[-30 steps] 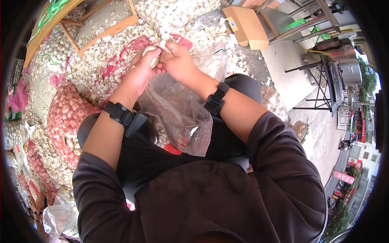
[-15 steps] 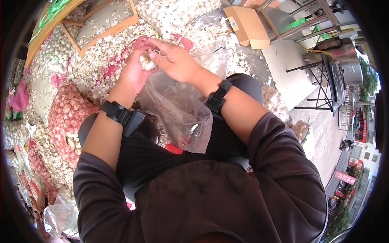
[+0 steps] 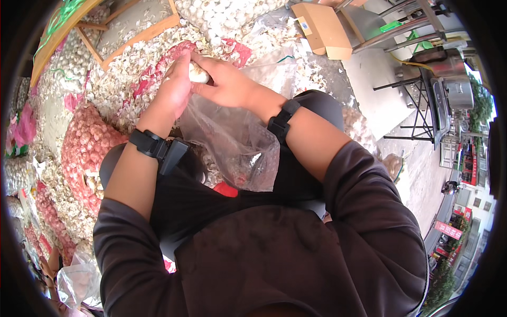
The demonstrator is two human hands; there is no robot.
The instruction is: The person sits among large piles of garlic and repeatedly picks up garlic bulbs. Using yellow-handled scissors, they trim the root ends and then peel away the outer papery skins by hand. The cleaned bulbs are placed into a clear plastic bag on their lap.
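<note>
A white garlic bulb [image 3: 199, 74] sits between my two hands, partly covered by them. My left hand [image 3: 177, 84] presses against the bulb from the left, fingers held together and pointing away from me. From the right, my right hand [image 3: 224, 82] curls round it, with the thumb along its near side. Just below my hands, a clear plastic bag [image 3: 237, 142] hangs over my lap between my knees. Loose garlic skins [image 3: 132, 71] cover the floor beyond my hands, with pieces of red mesh [image 3: 182, 48] among them.
A red net sack of garlic [image 3: 87, 153] stands by my left knee. Farther off lie a wooden frame [image 3: 140, 38], a big pile of garlic bulbs [image 3: 222, 13] and an open cardboard box [image 3: 322, 31]. A black folding stand [image 3: 422, 100] with a metal pot [image 3: 458, 94] is at right.
My hands have turned the garlic bulb, and its root end no longer shows. The left palm has rolled inward, and the right thumb has moved down along the bulb.
</note>
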